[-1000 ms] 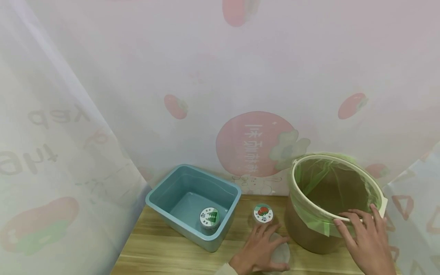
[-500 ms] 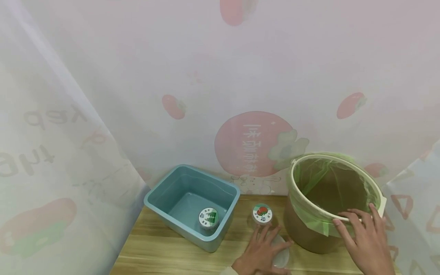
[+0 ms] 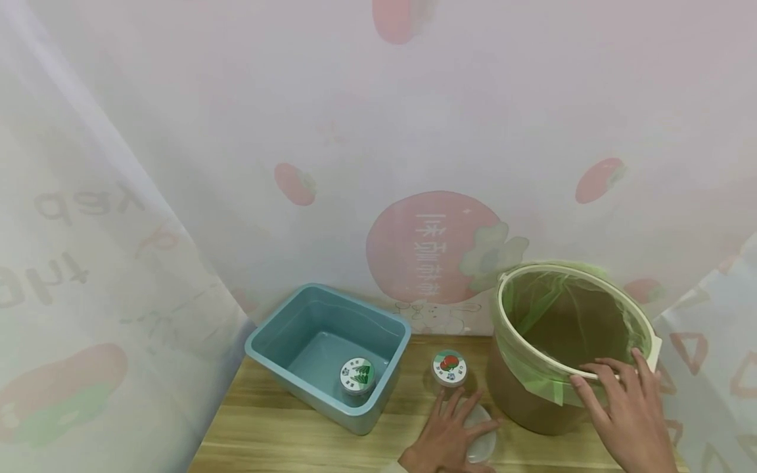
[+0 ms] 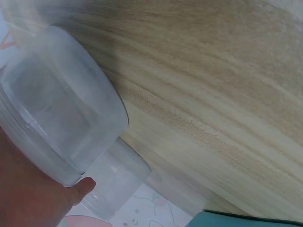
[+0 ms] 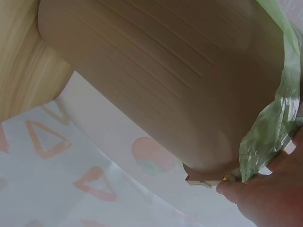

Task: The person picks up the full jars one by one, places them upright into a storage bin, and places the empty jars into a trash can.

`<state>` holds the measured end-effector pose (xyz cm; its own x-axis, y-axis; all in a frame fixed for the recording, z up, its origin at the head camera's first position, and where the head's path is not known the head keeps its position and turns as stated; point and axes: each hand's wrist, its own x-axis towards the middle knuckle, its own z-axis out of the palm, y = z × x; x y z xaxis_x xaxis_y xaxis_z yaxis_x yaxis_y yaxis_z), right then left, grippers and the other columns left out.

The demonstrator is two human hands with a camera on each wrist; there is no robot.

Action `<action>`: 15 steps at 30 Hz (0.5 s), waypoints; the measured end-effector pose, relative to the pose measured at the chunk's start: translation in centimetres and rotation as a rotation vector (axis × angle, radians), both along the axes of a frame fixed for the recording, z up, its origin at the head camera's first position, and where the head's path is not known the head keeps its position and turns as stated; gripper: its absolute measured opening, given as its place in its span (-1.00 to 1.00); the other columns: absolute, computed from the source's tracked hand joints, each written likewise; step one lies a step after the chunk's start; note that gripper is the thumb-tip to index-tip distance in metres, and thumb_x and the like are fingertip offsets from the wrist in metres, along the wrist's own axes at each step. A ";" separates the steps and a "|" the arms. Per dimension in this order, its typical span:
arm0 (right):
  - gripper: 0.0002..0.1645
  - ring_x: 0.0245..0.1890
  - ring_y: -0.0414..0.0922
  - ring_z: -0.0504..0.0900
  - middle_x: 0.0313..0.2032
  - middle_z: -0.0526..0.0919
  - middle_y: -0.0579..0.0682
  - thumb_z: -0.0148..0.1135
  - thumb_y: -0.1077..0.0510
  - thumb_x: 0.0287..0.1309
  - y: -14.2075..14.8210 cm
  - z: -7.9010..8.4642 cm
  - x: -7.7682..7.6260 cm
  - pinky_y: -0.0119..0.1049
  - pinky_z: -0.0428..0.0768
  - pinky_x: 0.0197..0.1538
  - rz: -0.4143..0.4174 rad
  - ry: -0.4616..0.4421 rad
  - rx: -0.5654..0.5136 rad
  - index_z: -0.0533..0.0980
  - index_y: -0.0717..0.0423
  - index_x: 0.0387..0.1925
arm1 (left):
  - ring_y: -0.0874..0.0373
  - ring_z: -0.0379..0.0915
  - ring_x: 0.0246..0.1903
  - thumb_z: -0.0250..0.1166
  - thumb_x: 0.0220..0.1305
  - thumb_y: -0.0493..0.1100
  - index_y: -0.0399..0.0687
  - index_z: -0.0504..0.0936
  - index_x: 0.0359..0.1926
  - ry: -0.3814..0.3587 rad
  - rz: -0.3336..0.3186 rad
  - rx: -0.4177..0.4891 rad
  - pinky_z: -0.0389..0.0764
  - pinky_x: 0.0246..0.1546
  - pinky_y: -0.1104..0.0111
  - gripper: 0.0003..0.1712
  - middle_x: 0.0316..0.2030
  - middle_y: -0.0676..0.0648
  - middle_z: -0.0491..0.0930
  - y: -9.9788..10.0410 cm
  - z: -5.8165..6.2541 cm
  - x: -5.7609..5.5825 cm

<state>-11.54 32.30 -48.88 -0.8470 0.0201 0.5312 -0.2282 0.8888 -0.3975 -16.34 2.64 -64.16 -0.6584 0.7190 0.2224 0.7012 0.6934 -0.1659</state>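
Note:
My left hand grips a clear plastic jar by its upper part, fingers spread around it. In the left wrist view the frosted jar has its base towards the wood, and a second clear jar shows behind it. That other jar wears a tomato-printed lid and stands just beyond my fingertips. My right hand holds the rim of a brown trash bin, fingers hooked over the edge. A green liner bag is folded over the rim beside this hand.
A blue-green plastic basin stands left of the jars. Inside it is a jar with a green-vegetable lid. Everything stands on a wooden table, with strawberry-printed curtains behind and at both sides.
My left hand has shifted slightly and its fingers have spread further over the clear jar. The right hand stays on the bin's rim. The whole view drifts slightly left.

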 end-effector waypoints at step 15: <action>-0.70 0.66 0.43 -0.01 0.19 0.53 0.40 0.29 -0.02 0.58 -0.2 0.0 0.0 0.65 -0.33 0.58 0.014 0.000 -0.002 0.64 0.11 0.08 | -0.15 0.32 0.53 0.30 0.28 0.62 0.72 0.36 0.59 -0.091 -0.029 0.060 0.70 0.20 -0.09 -0.11 0.64 0.01 0.23 0.0 0.2 0.0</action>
<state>-11.49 32.08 -48.87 -0.8470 0.0096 0.5315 -0.2406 0.8847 -0.3993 -16.36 2.61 -63.96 -0.6566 0.7256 0.2058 0.7316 0.6791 -0.0599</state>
